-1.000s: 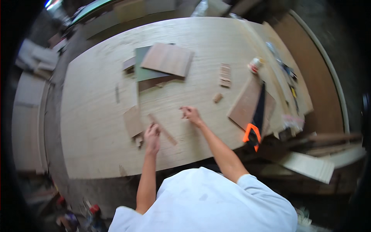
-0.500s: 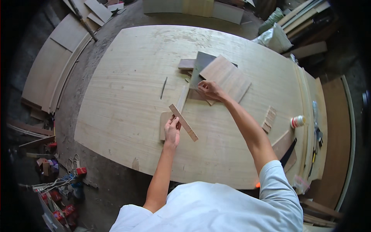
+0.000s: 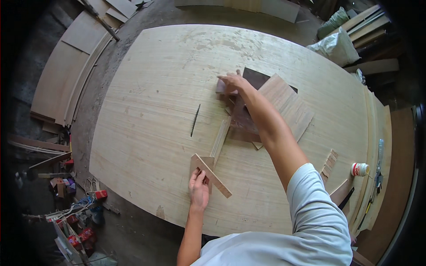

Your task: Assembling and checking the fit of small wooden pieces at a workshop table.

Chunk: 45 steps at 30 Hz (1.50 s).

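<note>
My left hand (image 3: 199, 191) is closed around a flat wooden strip (image 3: 214, 178), held slanting above the near part of the table. Partly behind that strip lies a pale board piece (image 3: 207, 162), with long thin strips (image 3: 220, 138) running away from it. My right hand (image 3: 234, 83) reaches far across the table, fingers spread over a small purplish-brown block (image 3: 224, 89); whether they touch it I cannot tell. Beneath and beside my right forearm are a dark brown panel (image 3: 256, 77) and a light wood-grain board (image 3: 284, 99) lying askew over it. A thin dark pencil-like rod (image 3: 195, 120) lies left of the strips.
The large pale plywood tabletop (image 3: 142, 111) carries everything. At right are a ridged wooden piece (image 3: 329, 164), a white-and-red jar (image 3: 360, 169) and long edge strips (image 3: 369, 133). Boards (image 3: 66, 66) lean at left; cables (image 3: 84, 201) lie on the floor; a white sack (image 3: 337, 48) stands behind.
My right hand has moved from the dark panel's edge left and away to the small block. My left hand has come nearer to me, still holding the strip. The view has shifted.
</note>
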Motion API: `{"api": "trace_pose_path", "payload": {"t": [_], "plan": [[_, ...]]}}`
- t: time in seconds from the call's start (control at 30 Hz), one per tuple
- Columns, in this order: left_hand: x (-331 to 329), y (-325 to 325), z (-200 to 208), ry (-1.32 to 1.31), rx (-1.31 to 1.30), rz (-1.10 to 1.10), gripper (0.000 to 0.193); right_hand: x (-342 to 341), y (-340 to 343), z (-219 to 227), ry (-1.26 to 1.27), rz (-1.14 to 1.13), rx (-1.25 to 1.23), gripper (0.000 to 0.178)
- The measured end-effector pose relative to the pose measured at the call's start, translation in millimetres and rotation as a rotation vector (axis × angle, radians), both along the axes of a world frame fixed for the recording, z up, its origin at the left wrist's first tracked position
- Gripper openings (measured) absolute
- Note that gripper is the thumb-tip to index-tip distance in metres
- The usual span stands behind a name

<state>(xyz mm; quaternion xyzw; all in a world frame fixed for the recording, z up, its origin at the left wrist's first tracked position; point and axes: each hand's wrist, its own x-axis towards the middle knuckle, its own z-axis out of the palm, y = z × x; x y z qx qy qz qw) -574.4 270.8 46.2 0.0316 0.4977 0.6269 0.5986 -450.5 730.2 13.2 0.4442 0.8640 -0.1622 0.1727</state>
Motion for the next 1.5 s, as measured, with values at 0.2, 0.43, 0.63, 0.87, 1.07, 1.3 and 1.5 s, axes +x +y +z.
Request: {"api": "trace_pose_path", "payload": {"t": [0.2,0.43,0.63,0.87,1.07,1.3,1.5], "plan": [[5.4,10.5,-5.5,-0.032,-0.011,-0.029,0.036,-15.5,-45.7,0.0,0.432,0.333,0.394,0.112],[7.6,8.0,11.3,-0.006,0.030,-0.172,0.043,13.3,-206.5,43.3,1.585,-0.551,-0.295,0.091],[23.6,-21.7,29.2,-0.010,0.102,-0.307,0.041,141.0,-419.4,26.2,1.963,-1.269,-0.642,0.042],[61.0,-72.0,48.1,-0.106,0.155,-0.534,0.037,206.9,-566.5,76.5,1.876,-1.472,-0.237,0.067],[87.4,-94.7,46.6,-0.164,0.203,-0.708,0.038,221.6,-598.3,83.1,1.886,-1.432,-0.389,0.083],[113.6,-119.7,55.5,-0.166,0.213,-0.784,0.035,184.3,-621.4,78.8,1.837,-1.207,-0.473,0.093],[141.6,-141.8,56.6,-0.165,0.170,-0.786,0.040,146.5,-652.6,79.7,1.681,-1.230,-0.162,0.101]]}}
